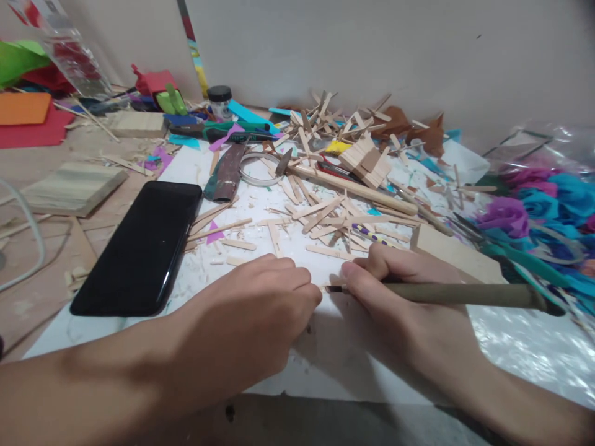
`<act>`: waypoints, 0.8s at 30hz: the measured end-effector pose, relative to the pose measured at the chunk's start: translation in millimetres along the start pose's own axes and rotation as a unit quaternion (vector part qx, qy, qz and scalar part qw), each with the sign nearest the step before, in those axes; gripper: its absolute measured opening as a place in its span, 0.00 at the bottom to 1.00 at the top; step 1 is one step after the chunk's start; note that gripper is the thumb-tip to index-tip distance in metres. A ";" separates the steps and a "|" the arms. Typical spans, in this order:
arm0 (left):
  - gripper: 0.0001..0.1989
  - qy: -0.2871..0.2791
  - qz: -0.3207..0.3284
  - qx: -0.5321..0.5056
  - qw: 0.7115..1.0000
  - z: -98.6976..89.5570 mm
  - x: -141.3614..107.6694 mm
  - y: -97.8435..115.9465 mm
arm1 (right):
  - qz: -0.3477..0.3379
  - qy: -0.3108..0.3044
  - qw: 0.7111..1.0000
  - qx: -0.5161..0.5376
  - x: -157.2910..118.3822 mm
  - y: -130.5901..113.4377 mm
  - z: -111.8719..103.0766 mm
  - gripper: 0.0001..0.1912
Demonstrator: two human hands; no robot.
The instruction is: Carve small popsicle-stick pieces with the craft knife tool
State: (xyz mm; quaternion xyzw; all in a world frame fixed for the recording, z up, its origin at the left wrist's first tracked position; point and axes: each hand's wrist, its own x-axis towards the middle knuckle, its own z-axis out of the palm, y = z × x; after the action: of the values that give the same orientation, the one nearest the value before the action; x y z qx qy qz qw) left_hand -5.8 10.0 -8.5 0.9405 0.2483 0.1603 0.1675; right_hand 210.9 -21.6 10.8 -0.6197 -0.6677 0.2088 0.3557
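Observation:
My left hand [264, 303] is closed in a fist low over the white paper [297, 381]. A small pale wooden piece [324, 288] pokes out past its fingers; the rest of it is hidden. My right hand [395, 285] pinches a carving knife [455, 295] with a long olive-brown handle. The knife's short dark tip points left, close to the pale piece; I cannot tell whether they touch. Just beyond both hands lie several flat craft sticks [325, 217] among wood shavings.
A black phone [144, 248] lies at the left, near a wood block [77, 188]. Behind are a tape roll [263, 181], a wooden rod [357, 190] and a lidded jar [220, 102]. Scissors with teal handles [530, 263] and crepe paper flowers [502, 217] are at the right.

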 end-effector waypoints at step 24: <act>0.12 -0.004 -0.019 -0.029 0.999 -3.1 1.9 -1.0 | -0.018 0.018 1.000 -0.004 -0.4 1.5 0.0 0.26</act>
State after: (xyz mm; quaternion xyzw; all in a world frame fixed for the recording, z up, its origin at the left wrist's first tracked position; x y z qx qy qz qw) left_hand -5.8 12.6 -5.7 0.9310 0.2608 0.1606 0.1985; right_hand 211.9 -21.7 9.6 -0.6124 -0.6732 0.1886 0.3689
